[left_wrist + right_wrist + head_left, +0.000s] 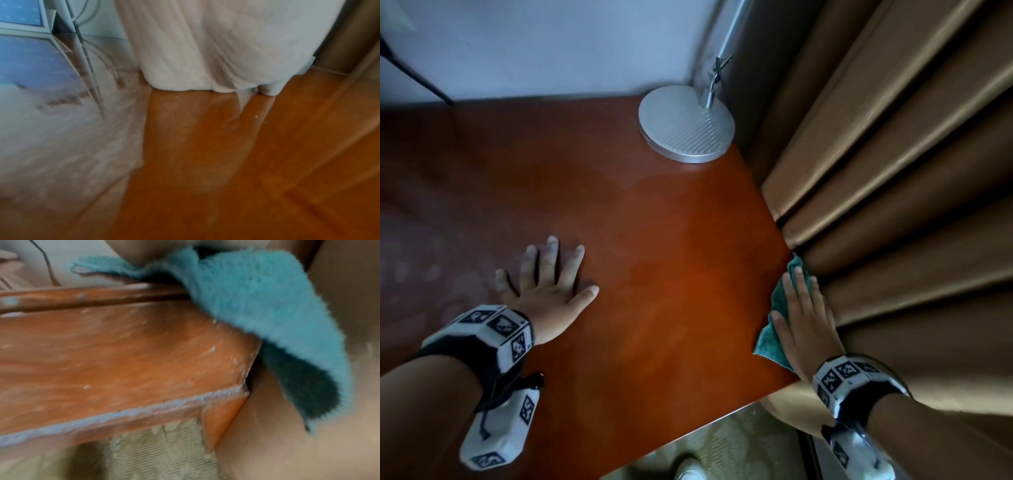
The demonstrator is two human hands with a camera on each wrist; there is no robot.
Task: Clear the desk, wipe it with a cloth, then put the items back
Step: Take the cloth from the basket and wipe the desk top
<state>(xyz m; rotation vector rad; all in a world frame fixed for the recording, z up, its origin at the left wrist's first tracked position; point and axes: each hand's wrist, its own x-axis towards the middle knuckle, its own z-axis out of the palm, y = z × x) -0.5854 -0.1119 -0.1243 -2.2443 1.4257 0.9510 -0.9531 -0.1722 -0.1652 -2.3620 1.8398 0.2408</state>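
A reddish-brown desk [671,240] fills the head view, its top bare except for a lamp. My left hand [548,284] lies flat on the desk at the near left, fingers spread, holding nothing. At the desk's right edge my right hand [803,318] presses straight fingers down on a teal cloth [768,346], right against the curtain. In the right wrist view the teal cloth [267,305] droops over the desk's edge [123,345]. The left wrist view is blurred and shows only the desk top [287,146].
A silver lamp with a round base [686,125] stands at the desk's far right corner by the wall. Brown curtain folds [893,171] hang along the desk's right side. Patterned carpet [722,445] and a shoe [688,472] show beyond the near edge.
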